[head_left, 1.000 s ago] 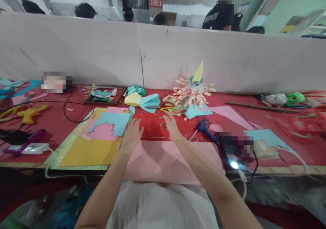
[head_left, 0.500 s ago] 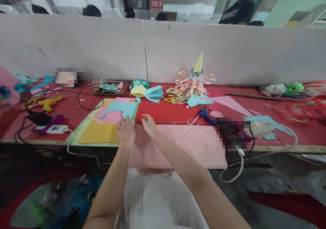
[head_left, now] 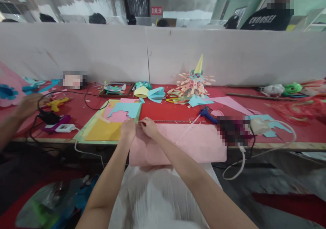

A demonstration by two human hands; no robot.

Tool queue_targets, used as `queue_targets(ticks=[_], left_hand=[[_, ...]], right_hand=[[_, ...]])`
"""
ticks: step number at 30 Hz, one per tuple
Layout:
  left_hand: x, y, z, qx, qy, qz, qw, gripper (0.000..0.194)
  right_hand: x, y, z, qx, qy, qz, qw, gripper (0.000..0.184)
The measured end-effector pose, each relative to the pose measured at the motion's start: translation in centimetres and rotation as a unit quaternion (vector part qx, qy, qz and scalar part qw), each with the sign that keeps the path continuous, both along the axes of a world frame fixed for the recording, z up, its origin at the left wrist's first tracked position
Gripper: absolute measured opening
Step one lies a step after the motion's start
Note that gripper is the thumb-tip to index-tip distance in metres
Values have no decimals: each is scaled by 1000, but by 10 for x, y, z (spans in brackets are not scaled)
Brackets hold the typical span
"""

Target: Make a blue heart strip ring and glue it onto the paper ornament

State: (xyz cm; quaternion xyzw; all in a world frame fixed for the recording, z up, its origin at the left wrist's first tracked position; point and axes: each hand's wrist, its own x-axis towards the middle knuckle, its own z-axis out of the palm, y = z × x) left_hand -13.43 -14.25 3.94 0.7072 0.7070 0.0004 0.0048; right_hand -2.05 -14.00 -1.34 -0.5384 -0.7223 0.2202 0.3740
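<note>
A large pink sheet [head_left: 198, 142], likely paper, lies over the table's front edge and hangs toward my lap. At its far left corner my left hand [head_left: 128, 130] is closed, with the fingertips at the sheet's edge. Just to the right, my right hand [head_left: 150, 128] pinches along the same far edge, thumb and fingers together. The two hands nearly touch, and they partly hide the corner between them. To the left, a yellow sheet [head_left: 102, 132] sits beneath pink and a scallop-cut blue sheet [head_left: 131, 109].
A blue glue gun [head_left: 207, 114] lies right of the sheet, near a white plug and cord [head_left: 259, 125]. A paper cone decoration [head_left: 197, 81] stands at the back. Cords run at left, where another person's hand [head_left: 30, 105] is near a yellow glue gun [head_left: 58, 104].
My fingers, spread a little earlier, have closed at the pink sheet's far left corner. Another person's hand and arm have come in at the left. The view has shifted slightly.
</note>
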Motion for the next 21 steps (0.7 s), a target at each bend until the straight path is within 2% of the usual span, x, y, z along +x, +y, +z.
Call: queue_targets(ticks=[4, 8, 10, 15, 21], left_hand=[[-22, 0, 7, 9, -69, 45, 997, 43], [-37, -4, 11, 29, -93, -7, 995, 59], [-39, -4, 9, 17, -85, -35, 996, 56], [-35, -1, 7, -9, -44, -36, 998, 39], [-20, -5, 16, -41, 40, -51, 997, 38]], right_hand=[[-1, 0, -1, 9, 2, 3, 1000, 24], [-3, -3, 0, 35, -86, 29, 995, 29], [-4, -6, 1, 57, -137, 57, 987, 33], [-6, -10, 3, 77, -185, 70, 977, 28], [-6, -7, -2, 84, -193, 51, 976, 23]])
